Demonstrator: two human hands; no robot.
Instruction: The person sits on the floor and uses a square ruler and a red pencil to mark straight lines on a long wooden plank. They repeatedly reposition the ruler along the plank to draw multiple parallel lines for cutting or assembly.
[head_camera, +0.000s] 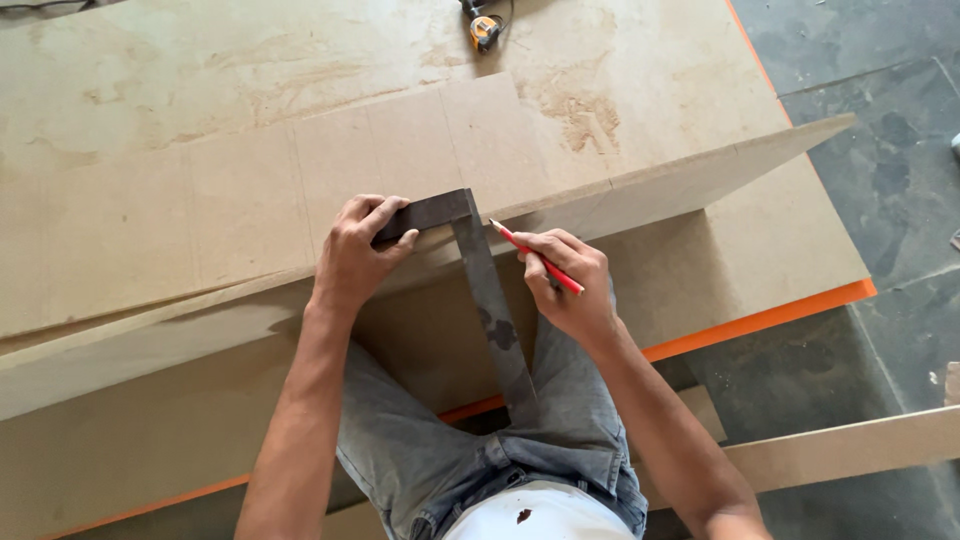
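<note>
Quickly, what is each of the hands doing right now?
Left hand: closed on the metal square, pressing it to the board.
Right hand: closed on a red pencil.

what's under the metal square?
The metal square lies across the edge of a brown fibreboard panel, its short arm pinned by the left hand. Its long blade hangs over the person's jeans. Any pencil mark beneath it is covered.

- A yellow tape measure (484, 30) lay at the far edge of the large board.
- Grey concrete floor (880, 100) showed at right.
- A loose board strip (850, 448) lay nearby.
</note>
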